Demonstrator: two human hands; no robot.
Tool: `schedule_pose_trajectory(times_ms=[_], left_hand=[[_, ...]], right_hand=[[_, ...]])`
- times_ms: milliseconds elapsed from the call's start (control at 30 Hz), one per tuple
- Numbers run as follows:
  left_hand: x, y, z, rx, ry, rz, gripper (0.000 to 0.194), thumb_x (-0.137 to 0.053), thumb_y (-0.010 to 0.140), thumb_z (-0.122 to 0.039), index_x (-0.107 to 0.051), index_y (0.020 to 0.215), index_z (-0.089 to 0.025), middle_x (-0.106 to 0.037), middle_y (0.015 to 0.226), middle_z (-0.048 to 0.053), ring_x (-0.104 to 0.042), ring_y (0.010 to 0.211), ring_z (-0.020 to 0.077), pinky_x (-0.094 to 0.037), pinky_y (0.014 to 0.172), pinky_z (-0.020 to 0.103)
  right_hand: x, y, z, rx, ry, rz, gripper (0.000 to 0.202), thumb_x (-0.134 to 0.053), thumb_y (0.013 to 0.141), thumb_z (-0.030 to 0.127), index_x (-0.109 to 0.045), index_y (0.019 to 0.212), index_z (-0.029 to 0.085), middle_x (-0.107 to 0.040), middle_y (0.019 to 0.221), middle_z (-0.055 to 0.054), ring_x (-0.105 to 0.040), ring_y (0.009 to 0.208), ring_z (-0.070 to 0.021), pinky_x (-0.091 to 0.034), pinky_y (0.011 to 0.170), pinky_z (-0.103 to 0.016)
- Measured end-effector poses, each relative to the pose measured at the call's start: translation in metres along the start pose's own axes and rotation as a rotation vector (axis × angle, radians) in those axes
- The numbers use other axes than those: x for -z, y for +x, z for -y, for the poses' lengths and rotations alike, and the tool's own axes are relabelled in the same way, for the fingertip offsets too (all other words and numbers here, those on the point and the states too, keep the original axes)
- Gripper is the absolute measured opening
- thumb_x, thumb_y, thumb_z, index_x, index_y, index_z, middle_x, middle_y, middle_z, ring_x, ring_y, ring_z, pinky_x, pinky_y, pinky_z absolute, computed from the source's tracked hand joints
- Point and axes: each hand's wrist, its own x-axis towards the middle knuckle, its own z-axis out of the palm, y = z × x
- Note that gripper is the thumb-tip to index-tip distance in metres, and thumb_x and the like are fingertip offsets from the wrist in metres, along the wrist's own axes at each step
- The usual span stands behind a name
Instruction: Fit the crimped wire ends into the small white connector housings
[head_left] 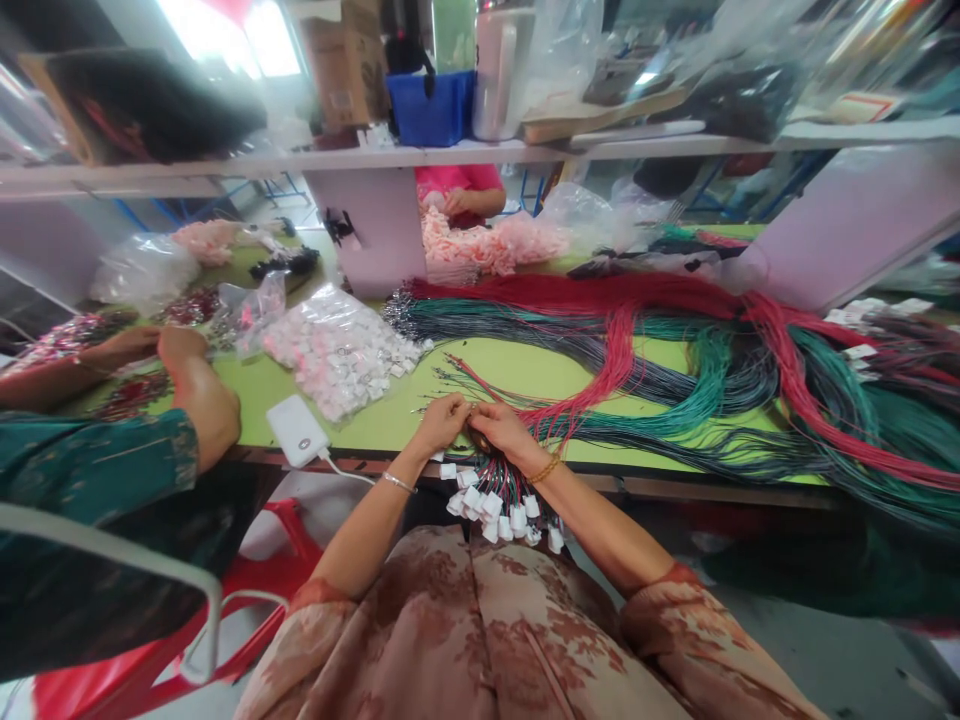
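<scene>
My left hand [444,424] and my right hand [505,432] meet at the table's front edge, fingertips pinched close together. Whatever sits between the left fingertips is too small to make out. Wires in red, green and black run under my right hand, which is closed on them. White plastic connectors [491,502] hang in a cluster from wire ends below the hands, over the table edge. Just beyond the hands lie loose wire ends [457,375] with small metal tips. Long red wires [577,400] and green wires [675,405] spread to the right.
A clear bag of white connectors [337,350] lies left of centre, behind a white power bank [298,430] with a cable. A co-worker's arm [199,385] is at the left. A shelf [495,153] with a blue bin [431,108] spans the back. Another person sits beyond it.
</scene>
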Motion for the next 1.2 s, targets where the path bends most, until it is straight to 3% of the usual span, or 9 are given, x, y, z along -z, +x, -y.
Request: schedule_pose_trajectory(times_ms=[67,200,333,467,567,733,867,1033,1200], left_hand=[[-0.003,0.006,0.004,0.036,0.04,-0.031,0.026,-0.045,0.083,-0.028,-0.04,0.059,-0.02,-0.043,0.058,-0.003,-0.042,0.061,0.013,-0.032,0.061,0.025],[-0.008,0.019,0.011,0.094,0.127,-0.203,0.024,-0.044,0.085,-0.029,-0.043,0.062,-0.02,-0.046,0.059,-0.002,-0.042,0.061,0.0139,-0.03,0.062,0.026],[-0.006,0.022,0.015,0.067,0.041,-0.221,0.03,-0.046,0.086,-0.037,-0.044,0.062,-0.02,-0.046,0.059,-0.002,-0.04,0.06,0.013,-0.029,0.06,0.026],[0.006,0.011,0.014,0.085,-0.025,-0.182,0.034,-0.045,0.088,-0.042,-0.045,0.062,-0.019,-0.045,0.056,-0.003,-0.041,0.057,0.0124,-0.03,0.058,0.025],[0.013,-0.002,0.01,0.081,0.025,-0.197,0.02,-0.049,0.086,-0.034,-0.053,0.074,-0.019,-0.049,0.059,-0.003,-0.044,0.058,0.0131,-0.032,0.059,0.026],[0.013,-0.026,-0.002,0.047,0.136,-0.118,0.015,-0.055,0.083,-0.03,-0.056,0.093,-0.019,-0.053,0.063,-0.003,-0.047,0.058,0.0145,-0.034,0.06,0.027],[0.007,-0.047,-0.014,-0.082,0.155,0.023,0.016,-0.058,0.083,-0.034,-0.058,0.089,-0.019,-0.059,0.073,0.001,-0.051,0.066,0.0144,-0.038,0.064,0.026],[-0.005,-0.06,-0.025,-0.251,0.271,0.199,0.026,-0.058,0.085,-0.044,-0.062,0.083,-0.019,-0.063,0.077,0.004,-0.055,0.07,0.0168,-0.04,0.066,0.027],[-0.002,-0.05,-0.015,-0.3,0.105,0.102,0.024,-0.056,0.087,-0.04,-0.064,0.08,-0.019,-0.065,0.082,0.006,-0.058,0.079,0.0175,-0.043,0.073,0.028]], right_hand=[[-0.005,-0.017,0.012,-0.01,-0.02,0.087,0.025,-0.057,0.069,0.038,-0.046,0.056,0.02,-0.043,0.04,0.007,-0.036,0.036,-0.0066,-0.026,0.038,-0.019],[-0.018,-0.069,0.051,0.158,-0.217,0.55,0.017,-0.062,0.073,0.032,-0.06,0.066,0.017,-0.053,0.05,0.004,-0.041,0.042,-0.0072,-0.029,0.042,-0.02],[0.002,-0.078,0.086,0.407,-0.344,0.209,0.029,-0.048,0.089,0.037,-0.069,0.091,0.016,-0.058,0.06,0.0,-0.046,0.048,-0.0095,-0.034,0.05,-0.022],[0.059,-0.02,0.09,0.541,-0.784,-0.375,0.046,-0.043,0.093,0.041,-0.061,0.125,0.014,-0.066,0.073,-0.006,-0.056,0.063,-0.0162,-0.039,0.064,-0.027],[0.094,0.028,0.067,0.301,-1.177,-0.491,0.051,-0.041,0.094,0.039,-0.048,0.138,0.012,-0.069,0.085,-0.012,-0.061,0.076,-0.0221,-0.04,0.07,-0.029],[0.115,0.055,0.025,0.044,-1.443,-0.399,0.038,-0.044,0.093,0.035,-0.058,0.122,0.013,-0.061,0.111,-0.02,-0.057,0.097,-0.0275,-0.039,0.074,-0.031],[0.101,0.051,0.025,0.205,-1.303,-0.434,0.035,-0.044,0.094,0.033,-0.062,0.114,0.012,-0.061,0.108,-0.018,-0.056,0.094,-0.0252,-0.038,0.075,-0.031],[0.046,0.054,0.025,0.487,-1.036,0.119,0.02,-0.052,0.09,0.028,-0.067,0.097,0.017,-0.067,0.092,-0.006,-0.058,0.082,-0.017,-0.039,0.073,-0.026],[0.013,0.059,0.002,0.474,-1.109,0.197,0.014,-0.056,0.086,0.025,-0.066,0.088,0.016,-0.066,0.09,-0.008,-0.057,0.082,-0.0187,-0.039,0.072,-0.028]])
